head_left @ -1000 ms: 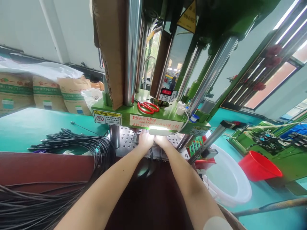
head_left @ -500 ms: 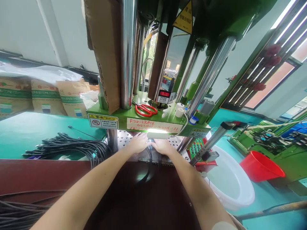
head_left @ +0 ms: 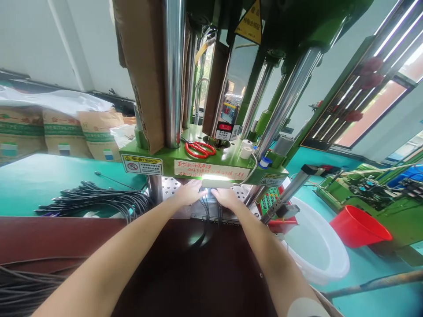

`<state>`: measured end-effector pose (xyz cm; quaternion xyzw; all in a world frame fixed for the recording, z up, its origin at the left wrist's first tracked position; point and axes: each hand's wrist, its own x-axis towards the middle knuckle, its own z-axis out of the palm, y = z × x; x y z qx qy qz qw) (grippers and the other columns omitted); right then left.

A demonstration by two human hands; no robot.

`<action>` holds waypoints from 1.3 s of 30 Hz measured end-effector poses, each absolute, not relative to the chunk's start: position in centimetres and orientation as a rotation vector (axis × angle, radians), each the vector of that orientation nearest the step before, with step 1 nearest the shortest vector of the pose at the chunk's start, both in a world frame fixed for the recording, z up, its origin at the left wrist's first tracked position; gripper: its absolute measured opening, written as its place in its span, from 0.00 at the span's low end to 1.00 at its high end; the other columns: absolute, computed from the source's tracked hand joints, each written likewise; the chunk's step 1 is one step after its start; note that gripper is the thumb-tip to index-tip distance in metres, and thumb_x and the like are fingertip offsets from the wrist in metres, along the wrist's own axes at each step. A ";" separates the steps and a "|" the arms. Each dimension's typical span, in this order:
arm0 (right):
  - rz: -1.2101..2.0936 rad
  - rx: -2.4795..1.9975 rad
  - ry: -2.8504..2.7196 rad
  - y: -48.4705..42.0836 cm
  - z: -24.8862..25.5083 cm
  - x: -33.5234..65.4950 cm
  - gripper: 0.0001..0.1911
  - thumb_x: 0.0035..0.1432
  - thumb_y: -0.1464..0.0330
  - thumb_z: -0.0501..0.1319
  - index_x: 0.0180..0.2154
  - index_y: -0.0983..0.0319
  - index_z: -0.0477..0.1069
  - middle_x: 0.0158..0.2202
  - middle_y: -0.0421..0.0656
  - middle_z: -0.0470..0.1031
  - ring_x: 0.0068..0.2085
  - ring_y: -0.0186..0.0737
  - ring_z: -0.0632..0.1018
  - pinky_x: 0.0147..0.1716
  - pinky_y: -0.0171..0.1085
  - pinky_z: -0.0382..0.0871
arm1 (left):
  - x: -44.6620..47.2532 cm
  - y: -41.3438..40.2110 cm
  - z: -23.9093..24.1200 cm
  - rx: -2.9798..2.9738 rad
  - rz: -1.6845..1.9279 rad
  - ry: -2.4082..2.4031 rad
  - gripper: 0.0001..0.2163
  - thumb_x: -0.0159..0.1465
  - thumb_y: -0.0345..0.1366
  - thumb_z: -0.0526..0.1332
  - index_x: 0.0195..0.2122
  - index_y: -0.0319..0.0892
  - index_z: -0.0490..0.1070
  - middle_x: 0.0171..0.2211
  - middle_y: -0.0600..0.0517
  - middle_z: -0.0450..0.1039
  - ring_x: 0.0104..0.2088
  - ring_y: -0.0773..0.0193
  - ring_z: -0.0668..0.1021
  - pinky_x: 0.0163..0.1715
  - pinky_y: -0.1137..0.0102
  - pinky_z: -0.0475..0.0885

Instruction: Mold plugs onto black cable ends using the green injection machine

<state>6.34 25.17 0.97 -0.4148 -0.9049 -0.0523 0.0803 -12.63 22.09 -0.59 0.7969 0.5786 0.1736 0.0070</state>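
Note:
My left hand (head_left: 189, 193) reaches under the green press plate (head_left: 158, 157), thumb apart from its stretched fingers. Just to its right, my right hand (head_left: 226, 197) lies with the thumb out; its other fingers are partly hidden by the lit white lamp (head_left: 216, 181). Between and below the hands, thin black cables (head_left: 207, 211) hang from the metal mould (head_left: 185, 213) over its front edge. Neither hand visibly grips a cable. What lies right under the fingertips is hard to make out.
Red-handled scissors (head_left: 200, 150) lie on the press plate. A bundle of black cables (head_left: 99, 197) rests on the green table at left, with more cables (head_left: 29, 286) lower left. A button panel (head_left: 270, 198), a white tub (head_left: 340, 259) and a red bucket (head_left: 360, 226) stand right.
My hands have drawn slightly apart; the thumbs, nearly together before, now have a gap between them. The view has shifted slightly. The cables hang much as before.

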 end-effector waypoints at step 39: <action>-0.254 -1.571 -2.490 24.9 0.6 1.9 0.14 0.56 0.75 0.49 0.36 0.67 0.72 0.38 0.55 0.74 0.42 0.48 0.73 0.43 0.42 0.63 | -8.8 2.4 -0.7 2.404 0.713 1.458 0.23 0.61 0.46 0.50 0.57 0.49 0.55 0.57 0.49 0.60 0.58 0.52 0.58 0.53 0.53 0.60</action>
